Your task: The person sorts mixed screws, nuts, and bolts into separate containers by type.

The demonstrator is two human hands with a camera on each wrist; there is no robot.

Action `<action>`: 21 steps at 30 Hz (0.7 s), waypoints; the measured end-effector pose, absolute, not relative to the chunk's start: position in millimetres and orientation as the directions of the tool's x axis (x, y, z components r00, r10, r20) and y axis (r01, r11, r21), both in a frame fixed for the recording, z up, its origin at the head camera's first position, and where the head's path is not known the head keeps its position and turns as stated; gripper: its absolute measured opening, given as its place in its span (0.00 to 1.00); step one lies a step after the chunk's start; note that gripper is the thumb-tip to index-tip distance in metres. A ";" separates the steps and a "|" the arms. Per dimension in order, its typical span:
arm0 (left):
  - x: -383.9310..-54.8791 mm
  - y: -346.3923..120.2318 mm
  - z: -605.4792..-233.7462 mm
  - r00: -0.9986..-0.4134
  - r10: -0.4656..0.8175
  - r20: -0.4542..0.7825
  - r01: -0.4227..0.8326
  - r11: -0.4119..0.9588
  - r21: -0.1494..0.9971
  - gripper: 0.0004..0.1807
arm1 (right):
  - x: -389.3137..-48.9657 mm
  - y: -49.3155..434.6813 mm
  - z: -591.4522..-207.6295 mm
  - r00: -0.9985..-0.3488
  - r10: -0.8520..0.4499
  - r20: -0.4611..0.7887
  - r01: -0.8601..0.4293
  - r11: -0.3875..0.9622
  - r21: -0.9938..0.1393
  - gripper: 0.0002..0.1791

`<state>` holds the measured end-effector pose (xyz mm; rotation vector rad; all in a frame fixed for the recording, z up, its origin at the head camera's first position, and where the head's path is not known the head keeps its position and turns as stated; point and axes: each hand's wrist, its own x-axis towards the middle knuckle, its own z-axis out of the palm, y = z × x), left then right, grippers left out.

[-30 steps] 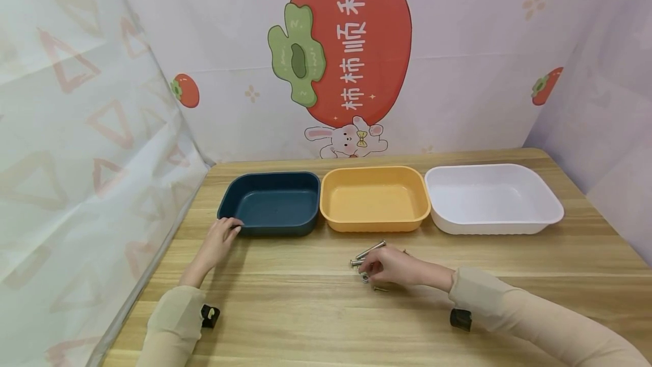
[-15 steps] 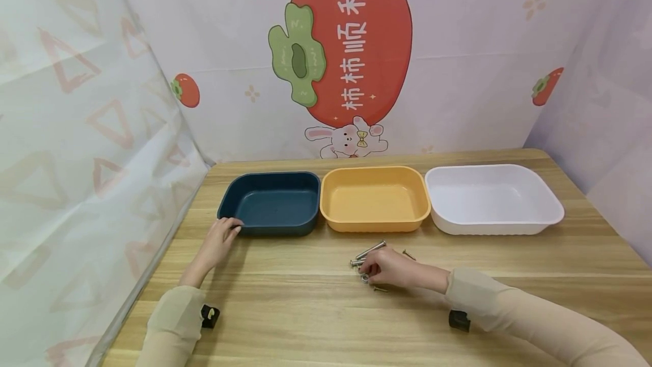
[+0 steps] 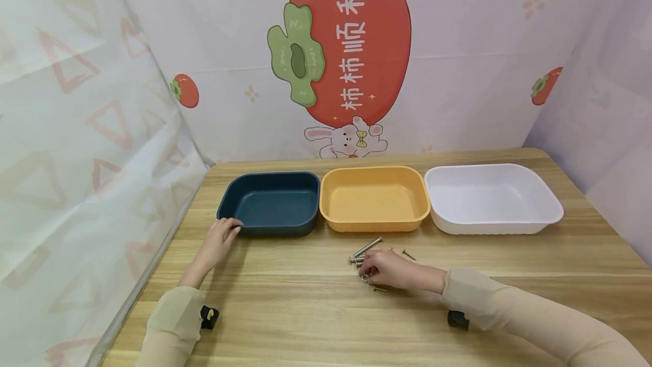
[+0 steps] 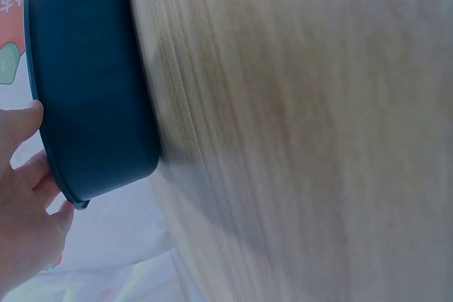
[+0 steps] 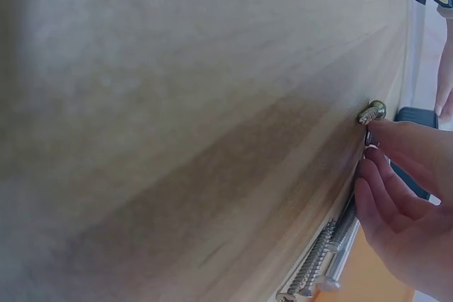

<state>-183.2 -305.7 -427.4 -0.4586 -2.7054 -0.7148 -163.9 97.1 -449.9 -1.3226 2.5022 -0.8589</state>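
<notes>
My left hand (image 3: 221,237) holds the front left corner of the dark blue bin (image 3: 275,231). In the left wrist view its thumb (image 4: 25,119) is on the bin's rim and the fingers lie round the corner. My right hand (image 3: 389,268) is low over a small pile of hardware, thumb and fingertips together on a tiny metal fastener, mostly hidden. A brass screw (image 5: 371,112) lies against the thumb in the right wrist view. Long silver bolts (image 3: 368,246) lie beside the hand. A nut (image 3: 364,278) and a small screw (image 3: 380,289) lie just in front of it.
A yellow bin (image 3: 374,226) stands against the dark blue one, with a white bin (image 3: 494,228) at its right. Another small brass screw (image 3: 408,254) lies behind the right wrist. A printed cloth (image 3: 458,101) hangs behind the wooden table (image 3: 295,321).
The long bolts have shifted slightly away and to the left beside my right hand. That hand has barely moved. My left hand stays on the dark blue bin.
</notes>
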 end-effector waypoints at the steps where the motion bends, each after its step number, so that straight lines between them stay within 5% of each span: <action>1: -183.1 -305.6 -427.0 -0.904 0.224 0.365 0.376 0.824 0.424 0.05 | -164.2 97.1 -450.3 -0.583 -0.805 0.107 -0.701 0.432 -0.568 0.09; 21: -183.5 -307.4 -429.6 -0.888 0.236 0.395 0.398 0.825 0.400 0.05 | -162.9 96.2 -446.8 -0.594 -0.797 0.114 -0.695 0.436 -0.572 0.06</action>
